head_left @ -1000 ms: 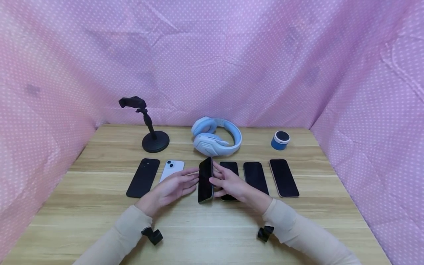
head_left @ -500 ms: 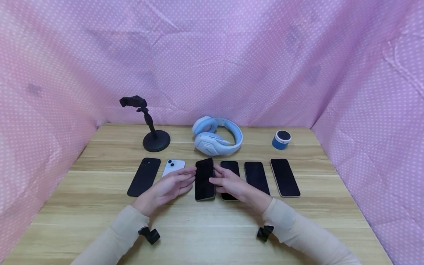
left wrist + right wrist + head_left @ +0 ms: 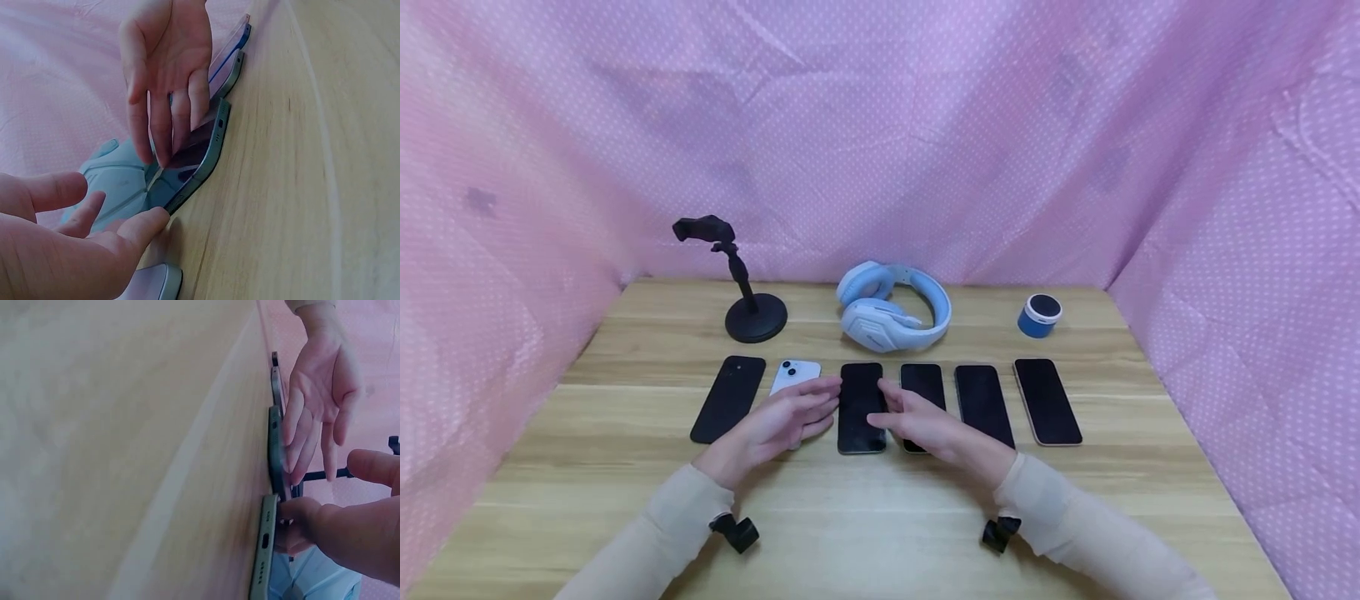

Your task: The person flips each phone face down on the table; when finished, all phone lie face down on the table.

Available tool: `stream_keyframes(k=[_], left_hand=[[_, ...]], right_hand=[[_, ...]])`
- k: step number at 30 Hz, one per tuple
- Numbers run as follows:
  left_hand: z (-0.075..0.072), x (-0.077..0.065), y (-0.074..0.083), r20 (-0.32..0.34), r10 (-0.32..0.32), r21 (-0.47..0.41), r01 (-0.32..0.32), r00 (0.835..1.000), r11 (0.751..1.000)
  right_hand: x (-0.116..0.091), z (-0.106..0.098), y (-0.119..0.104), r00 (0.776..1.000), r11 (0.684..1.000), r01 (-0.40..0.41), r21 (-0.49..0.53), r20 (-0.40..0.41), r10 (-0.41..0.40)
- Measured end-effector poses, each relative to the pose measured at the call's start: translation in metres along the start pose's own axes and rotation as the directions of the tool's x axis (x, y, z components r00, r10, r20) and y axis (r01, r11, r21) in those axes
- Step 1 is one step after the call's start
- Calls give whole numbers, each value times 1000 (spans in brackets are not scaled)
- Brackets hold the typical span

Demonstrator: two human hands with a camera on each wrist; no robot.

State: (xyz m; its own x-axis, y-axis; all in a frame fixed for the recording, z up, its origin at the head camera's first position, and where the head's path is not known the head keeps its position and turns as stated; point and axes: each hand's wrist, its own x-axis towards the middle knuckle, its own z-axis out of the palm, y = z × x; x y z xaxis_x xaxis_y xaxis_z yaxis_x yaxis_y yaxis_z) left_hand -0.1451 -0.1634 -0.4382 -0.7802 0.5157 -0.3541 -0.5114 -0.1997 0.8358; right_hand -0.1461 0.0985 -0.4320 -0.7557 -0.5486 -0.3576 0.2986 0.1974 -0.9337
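Note:
A black smartphone [image 3: 861,412] lies flat on the wooden table, screen up, between the two hands. My left hand [image 3: 790,421] is at its left side, fingers relaxed, fingertips right at its edge, partly covering a white smartphone [image 3: 796,372] with its camera side up. On the other side, my right hand [image 3: 917,421] has its fingers spread at the right edge and thumb over the screen; it overlaps another black smartphone [image 3: 927,379]. The left wrist view shows the middle phone's bottom edge [image 3: 219,128] between both hands. Neither hand grips anything.
Further right lie two more dark smartphones [image 3: 985,404], and a black one [image 3: 728,400] lies face down at far left. Behind the row stand a black phone stand [image 3: 756,318], light-blue headphones [image 3: 880,327] and a small blue speaker [image 3: 1036,323]. Pink dotted cloth [image 3: 895,150] surrounds the table.
The middle smartphone, tilted up on its edge in the right hand before, has come down flat on the table. The right hand's fingers have loosened from it; the left hand shifted slightly left.

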Motion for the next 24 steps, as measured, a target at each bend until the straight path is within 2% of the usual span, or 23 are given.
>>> stream_keyframes(k=[8, 12, 14, 16, 17, 21, 24], left_hand=[[-2, -2, 1, -6, 18, 30, -18, 1000, 999], [-4, -4, 4, -43, 65, 138, -58, 997, 989], [-7, -6, 7, -75, 109, 238, -89, 991, 967], [-10, -9, 11, -109, 166, 347, -119, 980, 930], [-12, -10, 13, -125, 199, 407, -133, 972, 904], [-19, -16, 25, -164, 328, 616, -164, 930, 771], [-25, -20, 30, -198, 384, 722, -131, 902, 679]], right_hand=[[-3, 3, -3, 1000, 1000, 12, -5, 7, -12], [-5, 3, -6, 999, 999, 35, -33, 3, -35], [-5, 4, -9, 998, 997, 56, -50, -1, -56], [-5, 6, -12, 997, 995, 72, -66, -8, -72], [-5, 7, -14, 997, 994, 79, -69, -14, -81], [2, 13, -21, 993, 992, 108, -62, -46, -111], [9, 19, -23, 991, 992, 125, -22, -55, -126]])
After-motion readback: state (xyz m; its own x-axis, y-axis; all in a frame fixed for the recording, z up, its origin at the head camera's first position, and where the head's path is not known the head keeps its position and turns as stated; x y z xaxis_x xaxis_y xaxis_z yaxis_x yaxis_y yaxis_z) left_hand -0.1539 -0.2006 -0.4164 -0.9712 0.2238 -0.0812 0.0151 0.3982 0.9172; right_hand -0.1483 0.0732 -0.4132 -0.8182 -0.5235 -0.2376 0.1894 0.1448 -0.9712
